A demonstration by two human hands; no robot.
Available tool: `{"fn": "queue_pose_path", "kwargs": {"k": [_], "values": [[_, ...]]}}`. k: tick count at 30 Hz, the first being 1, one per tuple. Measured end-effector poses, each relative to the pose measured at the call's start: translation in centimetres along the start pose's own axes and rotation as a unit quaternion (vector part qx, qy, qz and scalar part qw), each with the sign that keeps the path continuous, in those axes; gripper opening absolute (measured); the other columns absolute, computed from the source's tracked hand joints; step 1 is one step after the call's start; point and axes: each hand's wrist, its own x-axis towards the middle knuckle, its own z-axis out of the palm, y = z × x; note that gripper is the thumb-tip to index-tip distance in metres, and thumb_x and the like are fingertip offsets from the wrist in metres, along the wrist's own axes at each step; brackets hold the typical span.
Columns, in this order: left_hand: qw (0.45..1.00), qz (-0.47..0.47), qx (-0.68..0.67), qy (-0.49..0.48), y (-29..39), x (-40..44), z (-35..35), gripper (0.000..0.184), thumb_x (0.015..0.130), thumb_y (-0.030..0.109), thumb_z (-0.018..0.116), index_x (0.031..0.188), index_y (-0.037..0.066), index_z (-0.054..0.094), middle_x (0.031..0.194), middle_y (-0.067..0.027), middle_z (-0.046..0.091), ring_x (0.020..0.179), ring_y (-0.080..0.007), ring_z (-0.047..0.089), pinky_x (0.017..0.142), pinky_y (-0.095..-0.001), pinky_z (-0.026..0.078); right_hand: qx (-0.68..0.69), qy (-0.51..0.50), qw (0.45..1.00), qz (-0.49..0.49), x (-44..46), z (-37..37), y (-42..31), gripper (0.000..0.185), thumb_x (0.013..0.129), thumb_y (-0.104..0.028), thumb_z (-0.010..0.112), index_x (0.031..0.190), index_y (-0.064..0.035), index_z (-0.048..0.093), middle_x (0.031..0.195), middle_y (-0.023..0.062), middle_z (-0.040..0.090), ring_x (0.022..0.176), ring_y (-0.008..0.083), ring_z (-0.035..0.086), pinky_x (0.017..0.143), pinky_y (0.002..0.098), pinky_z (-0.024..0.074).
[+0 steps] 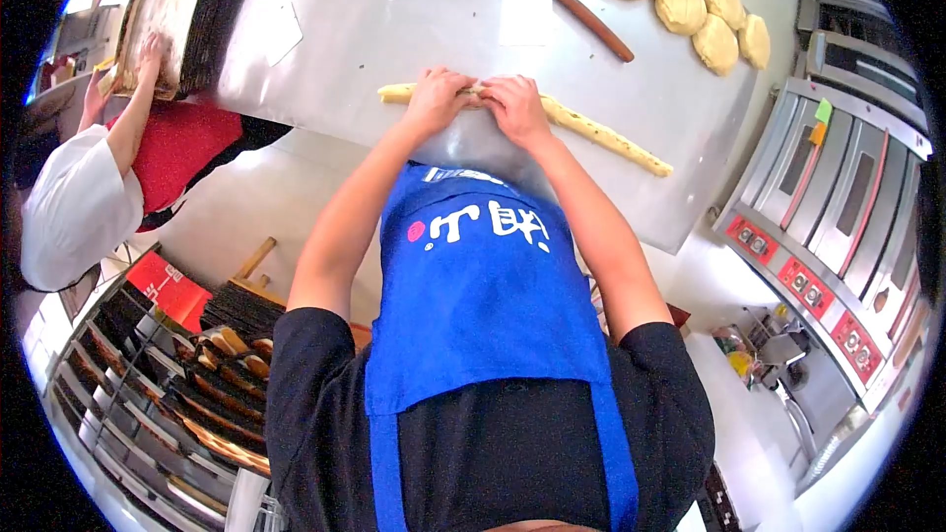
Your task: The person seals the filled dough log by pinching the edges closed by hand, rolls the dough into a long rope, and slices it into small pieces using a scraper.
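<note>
A long pale dough roll (609, 141) with dark flecks lies slantwise on the steel table near its front edge. My left hand (439, 100) is closed over the roll towards its left end, which sticks out past the hand. Close beside it, my right hand (518, 108) grips the roll, and the longer length runs off to the right. Between the two hands the fingers nearly meet on the dough. Some fingertips are hidden behind the backs of the hands.
On the steel table (394, 39) lie a brown wooden rolling pin (579, 13), a white paper sheet (526, 16) and several flattened dough rounds (680, 3). A co-worker (84, 207) stands at left by stacked dark trays (177, 10). A tray rack (168, 394) is behind left; ovens (828, 227) stand right.
</note>
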Motion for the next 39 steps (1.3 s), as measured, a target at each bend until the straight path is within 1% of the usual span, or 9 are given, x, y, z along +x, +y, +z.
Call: {"fn": "queue_pose_path", "kwargs": {"k": [5,7,11,20,27,29,34,35,39], "values": [[0.999,0.011,0.032,0.006,0.5,0.6,-0.2,0.029,0.09,0.041,0.077,0.107,0.02,0.084,0.1,-0.0024,0.077,0.106,-0.0248,0.066,0.097,-0.0437,0.043,0.0,-0.031,0.999,-0.014,0.9,-0.9,0.1,0.013,0.091,-0.017,0.073,0.101,-0.0098,0.077,0.113,0.0076,0.077,0.11,0.031,0.068,0.099,0.0466,0.0488],[1.0,0.011,0.028,0.004,0.9,0.6,-0.3,0.028,0.089,0.041,0.077,0.107,0.021,0.085,0.096,-0.0021,0.076,0.105,-0.025,0.066,0.096,-0.0443,0.043,0.073,-0.034,0.988,0.134,0.8,-1.8,-0.2,0.018,0.09,-0.016,0.074,0.106,-0.0095,0.078,0.112,0.0085,0.078,0.107,0.0318,0.069,0.098,0.0468,0.0505],[0.998,-0.019,0.03,-0.051,0.8,0.8,-0.2,0.03,0.091,0.041,0.077,0.112,0.021,0.084,0.102,-0.0015,0.076,0.108,-0.0249,0.066,0.1,-0.0446,0.042,0.023,-0.004,0.995,0.093,-0.6,-2.8,1.8,0.026,0.091,-0.013,0.074,0.117,-0.0118,0.081,0.114,0.0088,0.08,0.109,0.0314,0.07,0.101,0.0452,0.0525],[0.998,0.038,0.028,0.045,2.8,0.9,1.0,0.028,0.089,0.041,0.078,0.106,0.02,0.086,0.105,-0.0002,0.081,0.102,-0.0234,0.065,0.097,-0.0433,0.043,0.046,-0.011,0.989,0.141,-0.6,-3.7,2.3,0.02,0.091,-0.017,0.075,0.108,-0.0097,0.083,0.111,0.0097,0.08,0.109,0.0313,0.071,0.101,0.0437,0.0528],[1.0,0.004,-0.005,-0.023,2.5,1.0,0.7,0.052,0.086,0.038,0.082,0.132,0.016,0.076,0.108,-0.0028,0.08,0.105,-0.026,0.062,0.101,-0.0439,0.044,0.004,-0.037,0.992,0.125,-1.1,-3.2,2.3,0.023,0.094,-0.018,0.073,0.114,-0.0092,0.082,0.11,0.0105,0.08,0.103,0.0297,0.072,0.1,0.0433,0.0549],[0.999,-0.001,-0.001,-0.045,3.0,0.5,-0.5,0.056,0.086,0.036,0.082,0.136,0.013,0.073,0.113,-0.0041,0.078,0.109,-0.0263,0.063,0.104,-0.045,0.044,0.051,-0.041,0.965,0.254,-0.8,-3.5,2.0,0.023,0.094,-0.022,0.075,0.111,-0.0092,0.082,0.112,0.009,0.08,0.107,0.0292,0.071,0.1,0.0429,0.0529],[0.987,0.135,0.079,0.033,1.1,-1.2,-1.3,0.027,0.087,0.023,0.08,0.108,0.009,0.071,0.105,-0.0085,0.073,0.115,-0.0296,0.064,0.107,-0.0483,0.044,0.056,-0.031,0.987,0.146,-1.6,-3.7,3.3,0.033,0.092,-0.03,0.079,0.119,-0.0108,0.081,0.118,0.0087,0.08,0.11,0.0299,0.07,0.101,0.0417,0.0521],[0.987,0.135,0.078,0.033,0.6,-1.2,-1.1,0.027,0.087,0.023,0.08,0.108,0.009,0.071,0.105,-0.0085,0.073,0.115,-0.0296,0.064,0.107,-0.0483,0.044,0.002,-0.052,0.996,0.067,-2.0,-3.5,3.8,0.038,0.091,-0.032,0.08,0.124,-0.0117,0.079,0.122,0.0082,0.079,0.112,0.0303,0.069,0.102,0.0418,0.0517],[0.997,0.078,0.018,-0.008,0.1,-0.7,-1.1,0.022,0.088,0.02,0.078,0.105,0.01,0.07,0.103,-0.0086,0.072,0.11,-0.0307,0.065,0.105,-0.0478,0.046,-0.038,-0.046,0.997,0.039,-0.9,-3.9,1.1,0.048,0.089,-0.032,0.081,0.133,-0.0145,0.075,0.129,0.0064,0.076,0.115,0.0297,0.069,0.102,0.0433,0.0514]]}}
